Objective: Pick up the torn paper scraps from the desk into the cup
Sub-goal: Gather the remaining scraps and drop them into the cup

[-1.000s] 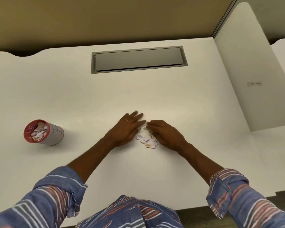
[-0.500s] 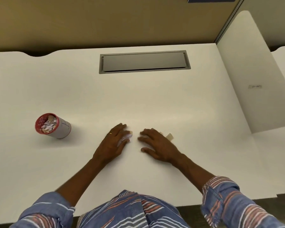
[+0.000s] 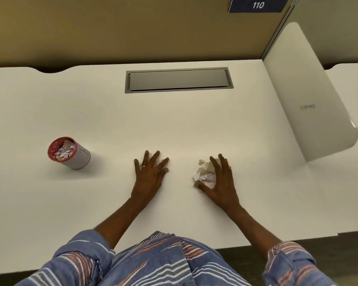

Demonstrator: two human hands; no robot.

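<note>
Spanning most of the frame, white table (image 3: 194,124) with a tan partition wall (image 3: 112,32) behind it and a white side divider (image 3: 310,96) at right. Grey cable hatch (image 3: 179,80) is set flush into the table's far middle. Blue sign reading 110 (image 3: 258,5) sits on the wall, top right. Person's striped blue shirt (image 3: 153,263) fills the bottom edge, both sleeves pushed up.

Left hand (image 3: 150,174) lies flat on the table, palm down, fingers spread, grip wide; a ring shows on 1 finger and a bit of white paper peeks out under the fingertips. Right hand (image 3: 222,180) also rests on the table, well apart from the left, fingers splayed, grip wide and curved round a pile, not closed on it.

Cup (image 3: 69,153), red-rimmed with grey wall, stands upright on the table well left of the left hand, already holding scraps.

Torn paper scraps (image 3: 205,175) lie in a small heap on the table, touching the right hand's thumb side, with 1 or 2 loose bits just beyond.
</note>
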